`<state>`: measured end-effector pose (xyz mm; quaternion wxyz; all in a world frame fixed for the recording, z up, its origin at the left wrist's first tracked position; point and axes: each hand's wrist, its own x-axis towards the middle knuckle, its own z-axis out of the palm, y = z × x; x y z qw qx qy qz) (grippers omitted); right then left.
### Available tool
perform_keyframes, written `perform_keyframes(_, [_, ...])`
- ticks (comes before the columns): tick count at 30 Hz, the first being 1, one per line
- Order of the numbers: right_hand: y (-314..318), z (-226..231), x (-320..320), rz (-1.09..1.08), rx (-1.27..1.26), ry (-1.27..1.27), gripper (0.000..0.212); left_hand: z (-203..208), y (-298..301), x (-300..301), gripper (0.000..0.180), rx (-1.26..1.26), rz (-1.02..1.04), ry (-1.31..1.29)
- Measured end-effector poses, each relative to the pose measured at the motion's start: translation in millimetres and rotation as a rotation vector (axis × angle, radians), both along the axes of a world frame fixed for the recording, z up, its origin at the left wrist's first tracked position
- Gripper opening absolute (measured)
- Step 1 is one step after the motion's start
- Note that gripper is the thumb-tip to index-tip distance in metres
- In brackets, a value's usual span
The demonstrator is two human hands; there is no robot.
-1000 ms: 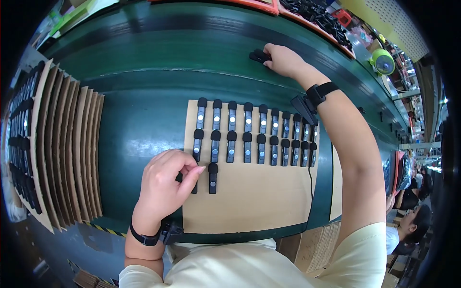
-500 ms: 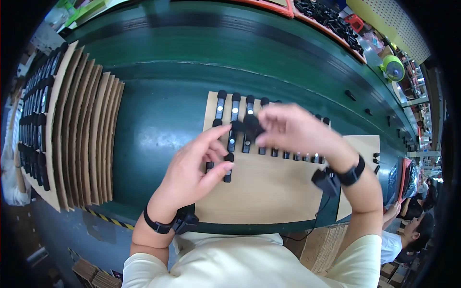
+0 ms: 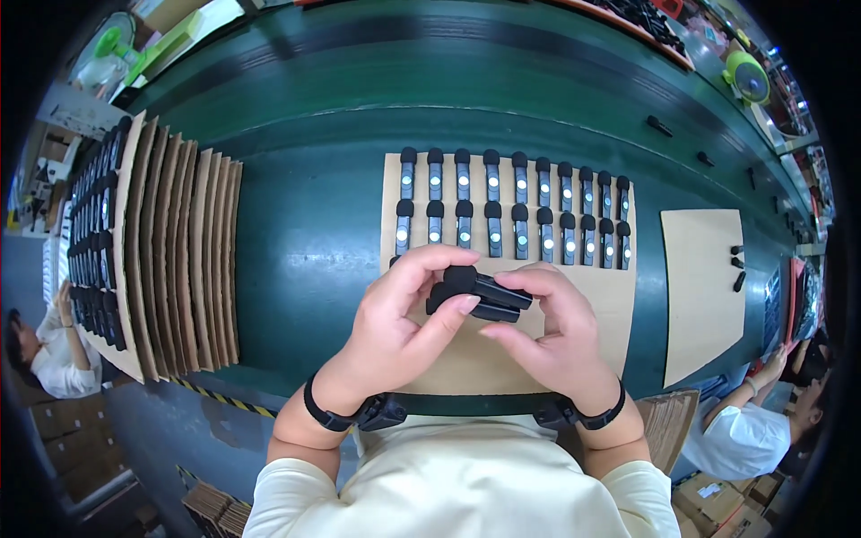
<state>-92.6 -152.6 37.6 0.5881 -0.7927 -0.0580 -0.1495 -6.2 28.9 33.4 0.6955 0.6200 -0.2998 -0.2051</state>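
Small black microphones with round foam tops are between my hands, above a brown cardboard sheet (image 3: 592, 314). My left hand (image 3: 395, 309) is closed round their foam ends (image 3: 460, 280), thumb in front and fingers behind. My right hand (image 3: 560, 314) grips the slim body ends (image 3: 502, 300) between thumb and fingers. At least two microphones show; my fingers cover the rest. Beyond my hands, two rows of similar microphones (image 3: 492, 175) lie on the sheet, foam tops pointing away, each with a pale round spot. A dark foam top peeks out beside my left fingers.
At left stand upright cardboard sheets (image 3: 193, 269), the outermost bearing rows of microphones (image 3: 90, 242). To the right, another cardboard sheet (image 3: 704, 296) holds a few small black pieces. Loose black pieces (image 3: 659, 125) lie on the green bench (image 3: 305, 269). Other people sit at both sides.
My hands have come together nearer my body, and my right hand has moved down from over the rows. The black pieces now lie lengthwise between both hands. The view has shifted slightly.
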Motion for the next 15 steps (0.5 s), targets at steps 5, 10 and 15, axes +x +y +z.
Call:
perform_keyframes(5, [-4, -11, -4, -0.068, -0.148, -0.122, 0.049, -5, -7, -4, 0.037, -0.018, -0.047, 0.046])
perform_keyframes(10, [-5, -20, -2, -0.083, -0.186, -0.144, 0.049, -9, -9, -6, 0.039, 0.026, -0.017, 0.017])
perform_keyframes(15, [-3, -24, 1, -0.089, -0.204, -0.196, 0.051, -14, -8, -7, 0.039, 0.067, -0.003, -0.064])
